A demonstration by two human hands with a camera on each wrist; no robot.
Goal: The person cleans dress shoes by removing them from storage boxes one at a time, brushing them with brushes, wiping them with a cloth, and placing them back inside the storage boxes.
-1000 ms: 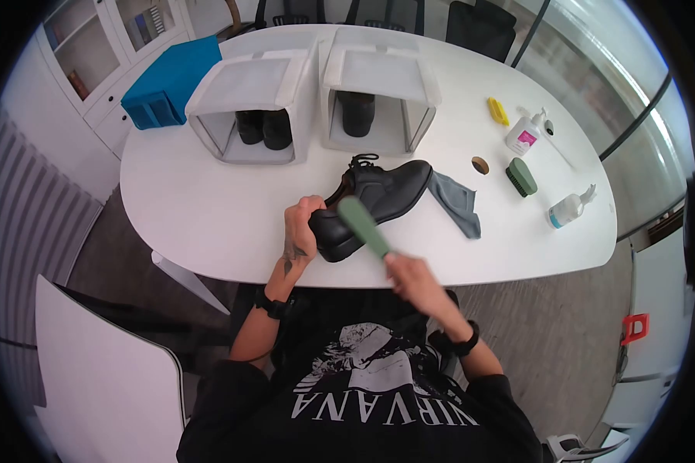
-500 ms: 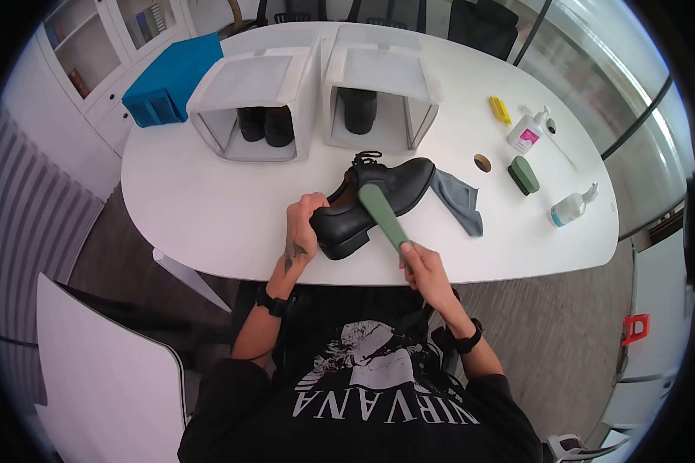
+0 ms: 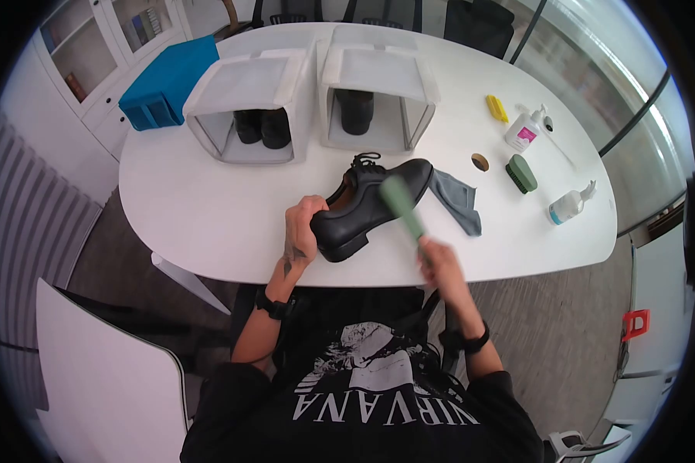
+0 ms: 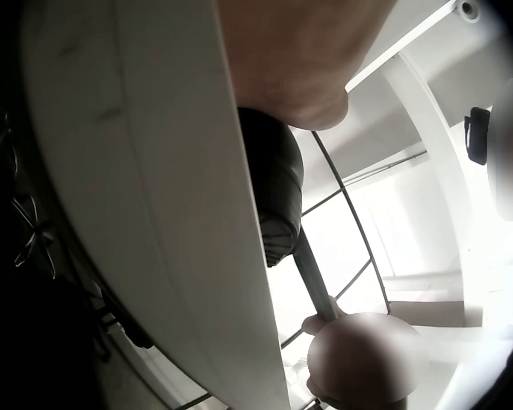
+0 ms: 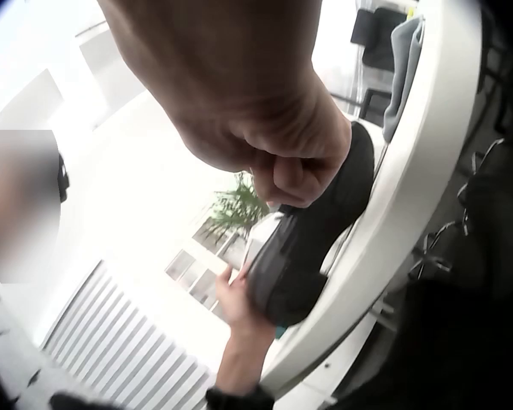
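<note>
A black leather lace-up shoe point(image 3: 344, 224) lies at a slant near the table's front edge, toe toward the back right. My left hand point(image 3: 302, 228) grips it by the heel, fingers at the collar. In my right hand point(image 3: 442, 266) is the handle of a long green tool point(image 3: 401, 202) with a flat rounded head, like a brush seen from its back. That head, slightly blurred, overlaps the shoe's side near the toe. The left wrist view shows the shoe point(image 4: 274, 175) and the tool's narrow edge point(image 4: 312, 275). In the right wrist view my curled fingers point(image 5: 299, 178) hide most of the tool.
Two white shoe boxes point(image 3: 305, 123) with open fronts stand behind the shoe, black footwear inside. A grey cloth point(image 3: 457, 202) lies beside the toe. Farther right are a green brush point(image 3: 521, 174), a pump bottle point(image 3: 523, 131), a spray bottle point(image 3: 570, 207) and a yellow object point(image 3: 496, 108).
My right hand has moved right with the green tool, its head passing along the shoe's side from heel toward toe. The left hand and the shoe stay nearly still.
</note>
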